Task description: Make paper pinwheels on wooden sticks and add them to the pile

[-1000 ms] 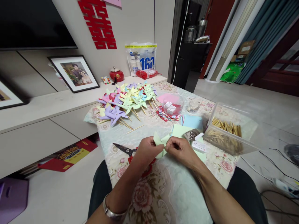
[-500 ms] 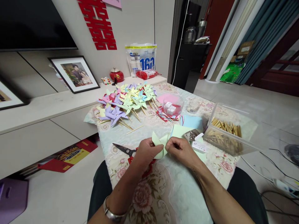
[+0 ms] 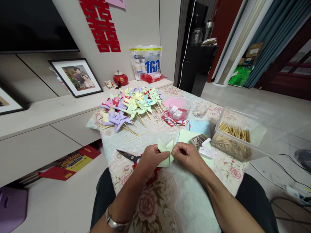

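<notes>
Between my hands is a light green paper pinwheel (image 3: 165, 147) with its blades folded in toward the middle. My left hand (image 3: 153, 157) pinches it from the left, thumb across the front. From the right, my right hand (image 3: 186, 154) grips the paper's edge with thumb and fingertips pressed together; anything small in that pinch is hidden. Under my left forearm lie open scissors (image 3: 132, 156) with red handles. Just beyond my right hand are light green paper sheets (image 3: 186, 136), a small box of metal pins (image 3: 198, 140) and a white carton (image 3: 206, 152).
Finished pinwheels (image 3: 133, 105) on sticks are heaped at the table's far left, with a loose stick (image 3: 140, 135) nearby. A clear bin (image 3: 228, 145) of short wooden sticks stands at right. Behind the sheets are blue paper (image 3: 199, 126), a round clear container (image 3: 178, 111) and a small clear dish (image 3: 200, 112).
My hands stay almost in place on the green pinwheel. Its right blade is drawn in closer to the middle, and my right fingers sit slightly nearer my left thumb.
</notes>
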`<action>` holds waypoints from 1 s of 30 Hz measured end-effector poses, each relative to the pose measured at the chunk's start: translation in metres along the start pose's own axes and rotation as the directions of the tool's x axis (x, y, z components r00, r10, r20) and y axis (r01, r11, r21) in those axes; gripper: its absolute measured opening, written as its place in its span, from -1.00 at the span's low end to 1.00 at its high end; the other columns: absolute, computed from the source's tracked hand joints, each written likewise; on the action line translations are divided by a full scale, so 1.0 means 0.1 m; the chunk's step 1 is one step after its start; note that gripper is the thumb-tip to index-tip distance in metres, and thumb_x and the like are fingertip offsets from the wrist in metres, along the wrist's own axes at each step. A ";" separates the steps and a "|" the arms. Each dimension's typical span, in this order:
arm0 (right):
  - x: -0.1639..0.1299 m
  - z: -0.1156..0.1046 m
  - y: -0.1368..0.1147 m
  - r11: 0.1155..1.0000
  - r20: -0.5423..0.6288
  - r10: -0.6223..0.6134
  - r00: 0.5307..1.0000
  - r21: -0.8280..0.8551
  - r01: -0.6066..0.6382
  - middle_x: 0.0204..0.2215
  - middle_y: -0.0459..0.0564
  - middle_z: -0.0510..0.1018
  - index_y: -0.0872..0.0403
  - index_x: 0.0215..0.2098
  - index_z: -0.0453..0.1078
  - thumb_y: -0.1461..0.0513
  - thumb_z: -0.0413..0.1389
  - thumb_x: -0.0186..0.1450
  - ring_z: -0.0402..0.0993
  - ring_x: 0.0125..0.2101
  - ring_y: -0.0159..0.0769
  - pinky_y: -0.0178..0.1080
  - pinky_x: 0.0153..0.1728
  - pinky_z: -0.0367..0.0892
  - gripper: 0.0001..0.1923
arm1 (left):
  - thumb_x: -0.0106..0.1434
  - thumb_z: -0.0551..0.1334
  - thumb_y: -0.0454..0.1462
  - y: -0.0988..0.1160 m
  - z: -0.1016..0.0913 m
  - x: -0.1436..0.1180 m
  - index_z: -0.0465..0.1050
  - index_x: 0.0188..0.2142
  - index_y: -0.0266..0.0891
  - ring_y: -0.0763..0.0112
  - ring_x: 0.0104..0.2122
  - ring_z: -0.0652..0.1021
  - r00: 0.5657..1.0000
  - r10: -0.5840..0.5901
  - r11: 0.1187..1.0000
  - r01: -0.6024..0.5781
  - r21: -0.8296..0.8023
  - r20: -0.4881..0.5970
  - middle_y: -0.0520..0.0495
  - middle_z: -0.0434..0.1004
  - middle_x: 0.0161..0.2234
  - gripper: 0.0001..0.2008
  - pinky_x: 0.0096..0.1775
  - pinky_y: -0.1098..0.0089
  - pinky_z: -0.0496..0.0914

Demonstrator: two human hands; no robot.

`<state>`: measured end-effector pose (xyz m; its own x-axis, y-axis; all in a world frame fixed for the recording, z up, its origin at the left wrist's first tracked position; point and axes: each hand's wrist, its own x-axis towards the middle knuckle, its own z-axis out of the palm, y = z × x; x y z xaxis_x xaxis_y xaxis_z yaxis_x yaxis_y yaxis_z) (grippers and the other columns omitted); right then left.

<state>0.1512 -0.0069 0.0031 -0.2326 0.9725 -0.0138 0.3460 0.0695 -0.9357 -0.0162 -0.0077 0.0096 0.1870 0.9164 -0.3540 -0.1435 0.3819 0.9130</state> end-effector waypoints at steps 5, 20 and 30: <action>0.00 0.01 0.01 1.000 0.002 -0.009 1.000 0.003 0.009 -0.63 -0.20 0.29 0.09 -0.54 0.35 0.23 0.09 0.14 0.14 -0.58 -0.45 -0.36 -0.55 0.05 -0.87 | -0.16 0.47 -0.19 -0.01 -0.03 0.01 0.56 -0.47 -0.33 0.47 -0.62 0.42 0.999 -0.026 0.999 0.027 -0.019 0.035 -0.01 0.53 -0.58 -0.72 -0.52 0.47 0.26; 0.01 0.00 0.00 1.000 0.009 -0.003 1.000 0.009 0.003 -0.63 -0.20 0.29 0.10 -0.52 0.35 0.20 0.09 0.16 0.14 -0.57 -0.45 -0.36 -0.55 0.05 -0.85 | -0.16 0.48 -0.18 -0.01 -0.05 0.01 0.58 -0.45 -0.37 0.46 -0.58 0.46 0.996 -0.048 0.996 0.054 -0.068 0.081 -0.05 0.57 -0.55 -0.68 -0.48 0.47 0.28; 0.00 0.01 0.04 1.000 0.032 -0.002 0.999 -0.022 0.003 -0.63 -0.19 0.29 0.10 -0.53 0.33 0.21 0.07 0.14 0.13 -0.56 -0.44 -0.35 -0.54 0.04 -0.87 | -0.18 0.51 -0.17 -0.03 -0.10 0.04 0.58 -0.44 -0.36 0.47 -0.57 0.47 0.990 -0.063 0.996 0.070 -0.054 0.126 -0.04 0.57 -0.53 -0.65 -0.47 0.48 0.32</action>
<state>0.1520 -0.0064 -0.0009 -0.2623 0.9647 -0.0234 0.3657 0.0770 -0.9275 -0.0245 -0.0040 0.0039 0.3165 0.8681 -0.3825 -0.1826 0.4514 0.8734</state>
